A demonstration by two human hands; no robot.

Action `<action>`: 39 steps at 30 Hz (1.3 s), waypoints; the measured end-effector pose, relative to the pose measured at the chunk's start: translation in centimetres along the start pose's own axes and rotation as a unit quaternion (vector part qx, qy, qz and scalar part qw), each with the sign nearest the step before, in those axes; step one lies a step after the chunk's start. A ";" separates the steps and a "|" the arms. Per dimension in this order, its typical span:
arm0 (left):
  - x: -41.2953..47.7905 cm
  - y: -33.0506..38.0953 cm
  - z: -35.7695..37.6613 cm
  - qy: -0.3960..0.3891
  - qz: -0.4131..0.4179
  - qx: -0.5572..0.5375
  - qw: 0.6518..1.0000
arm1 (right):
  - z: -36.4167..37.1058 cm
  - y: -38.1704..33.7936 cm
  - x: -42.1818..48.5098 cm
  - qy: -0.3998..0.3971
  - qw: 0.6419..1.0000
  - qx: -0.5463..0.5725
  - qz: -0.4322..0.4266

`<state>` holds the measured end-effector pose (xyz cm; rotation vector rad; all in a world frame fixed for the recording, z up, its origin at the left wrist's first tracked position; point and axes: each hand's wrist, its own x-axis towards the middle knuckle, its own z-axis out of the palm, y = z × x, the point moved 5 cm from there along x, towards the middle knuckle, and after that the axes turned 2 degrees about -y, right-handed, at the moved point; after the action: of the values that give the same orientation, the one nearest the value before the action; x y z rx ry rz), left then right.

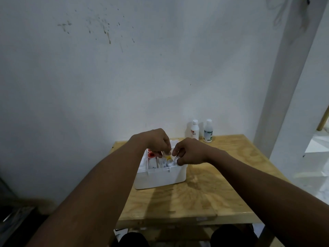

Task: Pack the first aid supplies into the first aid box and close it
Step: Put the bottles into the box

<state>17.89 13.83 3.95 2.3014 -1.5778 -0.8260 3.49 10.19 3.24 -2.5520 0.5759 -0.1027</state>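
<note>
A white first aid box (160,178) stands open on the wooden table (204,193), with several supplies upright inside, among them a red-capped roll (151,155) at its left end. My left hand (156,139) hovers over the box and pinches a small beige and yellow item (167,154) above the contents. My right hand (189,151) is at the box's right end, fingers curled round a small white item (175,159). Two white bottles, one with a red label (194,130) and one with a green label (208,131), stand on the table behind the box.
The table stands against a stained white wall (124,68). A white pillar (288,86) rises at the right, with a pale floor beyond it. My knees (233,236) show under the table's front edge. Dark objects lie on the floor at the lower left.
</note>
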 end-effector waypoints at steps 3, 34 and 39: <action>-0.3 0.3 -0.3 0.002 -0.012 0.002 1.000 | -0.3 0.3 0.0 0.022 0.999 0.022 0.009; 16.7 7.2 -2.1 0.168 0.105 0.127 0.972 | -9.6 17.8 6.9 0.264 0.945 -0.010 0.194; 20.6 7.9 -0.7 0.140 0.114 0.164 0.970 | -9.3 20.6 9.4 0.241 0.948 -0.014 0.209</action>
<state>17.52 -8.13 1.78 2.2542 -1.9076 -0.1836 2.47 -14.07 0.57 -2.3695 1.2951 -0.5787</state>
